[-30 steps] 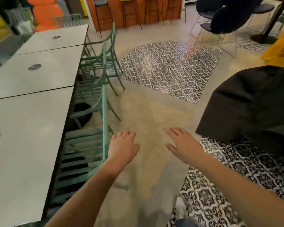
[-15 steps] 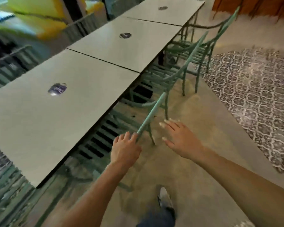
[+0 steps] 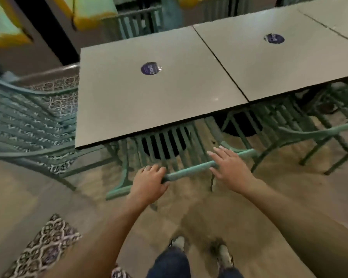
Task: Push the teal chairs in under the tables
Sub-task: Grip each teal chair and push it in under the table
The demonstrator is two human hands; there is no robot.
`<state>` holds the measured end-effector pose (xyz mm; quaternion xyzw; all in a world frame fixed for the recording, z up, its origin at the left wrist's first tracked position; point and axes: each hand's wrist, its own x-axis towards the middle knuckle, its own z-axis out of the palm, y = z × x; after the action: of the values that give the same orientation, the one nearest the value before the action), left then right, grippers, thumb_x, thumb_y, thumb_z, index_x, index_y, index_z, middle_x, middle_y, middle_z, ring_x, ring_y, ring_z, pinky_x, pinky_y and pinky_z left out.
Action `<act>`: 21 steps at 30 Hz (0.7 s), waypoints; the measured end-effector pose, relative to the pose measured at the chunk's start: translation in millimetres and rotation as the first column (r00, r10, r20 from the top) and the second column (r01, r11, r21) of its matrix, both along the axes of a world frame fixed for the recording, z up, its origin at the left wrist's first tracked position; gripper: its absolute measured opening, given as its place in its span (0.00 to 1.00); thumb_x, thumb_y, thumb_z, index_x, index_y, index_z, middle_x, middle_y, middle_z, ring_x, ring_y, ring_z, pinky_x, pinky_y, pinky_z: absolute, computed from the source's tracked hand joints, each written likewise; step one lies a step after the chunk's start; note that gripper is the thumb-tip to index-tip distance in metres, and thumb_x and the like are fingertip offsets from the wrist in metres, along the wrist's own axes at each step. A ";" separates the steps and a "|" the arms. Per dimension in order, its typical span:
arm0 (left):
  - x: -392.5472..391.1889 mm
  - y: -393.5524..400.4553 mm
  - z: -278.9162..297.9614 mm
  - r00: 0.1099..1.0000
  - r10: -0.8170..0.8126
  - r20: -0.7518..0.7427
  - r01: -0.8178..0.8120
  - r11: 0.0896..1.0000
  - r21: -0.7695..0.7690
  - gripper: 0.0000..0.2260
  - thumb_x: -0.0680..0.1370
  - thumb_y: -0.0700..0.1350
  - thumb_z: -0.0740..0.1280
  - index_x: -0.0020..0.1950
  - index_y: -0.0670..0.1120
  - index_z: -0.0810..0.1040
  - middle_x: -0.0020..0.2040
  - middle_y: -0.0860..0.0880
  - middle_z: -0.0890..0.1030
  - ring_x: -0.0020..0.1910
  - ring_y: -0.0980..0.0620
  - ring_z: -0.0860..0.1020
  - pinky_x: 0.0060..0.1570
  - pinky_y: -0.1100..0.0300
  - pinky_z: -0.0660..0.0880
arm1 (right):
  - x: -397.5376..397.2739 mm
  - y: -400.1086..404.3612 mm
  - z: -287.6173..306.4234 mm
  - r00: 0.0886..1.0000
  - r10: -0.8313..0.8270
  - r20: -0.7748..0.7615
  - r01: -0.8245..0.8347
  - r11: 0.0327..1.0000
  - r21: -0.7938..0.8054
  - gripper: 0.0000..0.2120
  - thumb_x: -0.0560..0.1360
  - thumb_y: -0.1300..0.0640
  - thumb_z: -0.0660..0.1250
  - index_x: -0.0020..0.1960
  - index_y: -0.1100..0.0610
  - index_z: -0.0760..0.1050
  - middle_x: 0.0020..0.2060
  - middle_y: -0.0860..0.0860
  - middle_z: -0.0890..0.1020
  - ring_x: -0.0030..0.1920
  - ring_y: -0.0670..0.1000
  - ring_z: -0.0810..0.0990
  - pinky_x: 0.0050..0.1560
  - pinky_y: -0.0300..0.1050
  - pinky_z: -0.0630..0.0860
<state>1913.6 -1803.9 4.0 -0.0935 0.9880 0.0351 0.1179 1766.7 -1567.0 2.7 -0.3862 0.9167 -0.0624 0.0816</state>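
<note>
Teal chair [image 3: 189, 169] sits mid-frame, its seat partly beneath the near grey table [image 3: 149, 97]. Her left hand [image 3: 149, 182] curls round the top rail's left end; the right hand [image 3: 230, 169] lies flat, fingers straight, on the rail's right part. Another teal chair [image 3: 309, 135] stands at right, a purple sticker [image 3: 150, 68] on the tabletop above.

Your near desk [image 3: 149, 101] hides the front of the chair [image 3: 189, 170], so you can't see how far under it sits. Your left fingers [image 3: 149, 169] are blurred at its top rail. The right edge cuts off the next chair [image 3: 317, 133].
</note>
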 end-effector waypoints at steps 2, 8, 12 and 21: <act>7.7 7.0 -7.0 0.992 0.118 0.040 -0.118 0.993 0.017 0.21 0.79 0.61 0.57 0.69 0.53 0.69 0.63 0.51 0.75 0.63 0.47 0.74 0.61 0.51 0.71 | -11.2 10.5 -5.0 0.999 0.042 0.028 -0.043 0.998 0.047 0.27 0.79 0.45 0.58 0.76 0.50 0.59 0.74 0.51 0.64 0.75 0.53 0.57 0.76 0.52 0.53; 13.7 14.4 -21.0 0.962 0.262 0.074 -0.263 0.965 0.011 0.18 0.81 0.59 0.55 0.68 0.54 0.69 0.61 0.52 0.77 0.60 0.47 0.75 0.58 0.50 0.72 | -43.9 39.5 -15.2 1.000 0.024 0.007 -0.025 0.989 0.146 0.21 0.81 0.46 0.55 0.72 0.46 0.64 0.66 0.46 0.73 0.69 0.52 0.68 0.72 0.67 0.54; 17.3 10.1 -24.5 0.971 0.237 0.014 -0.236 0.971 -0.043 0.18 0.81 0.60 0.56 0.67 0.54 0.70 0.58 0.52 0.80 0.56 0.47 0.77 0.52 0.52 0.73 | -50.7 38.1 -18.3 0.997 0.075 0.021 -0.078 0.976 0.202 0.20 0.81 0.45 0.54 0.72 0.45 0.65 0.61 0.46 0.76 0.65 0.53 0.72 0.69 0.71 0.56; 8.1 9.1 -21.6 0.974 0.224 0.034 -0.223 0.975 -0.018 0.14 0.80 0.59 0.56 0.61 0.55 0.72 0.49 0.54 0.79 0.48 0.49 0.76 0.46 0.54 0.72 | -56.7 38.0 -18.9 0.999 0.014 0.038 -0.021 0.984 0.178 0.18 0.81 0.46 0.54 0.70 0.45 0.65 0.61 0.47 0.75 0.67 0.53 0.69 0.70 0.70 0.52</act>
<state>1921.7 -1794.8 -17.6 -0.2055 0.9691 0.0394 0.1302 1710.0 -1529.0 -16.3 -0.3842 0.9135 0.0136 0.1333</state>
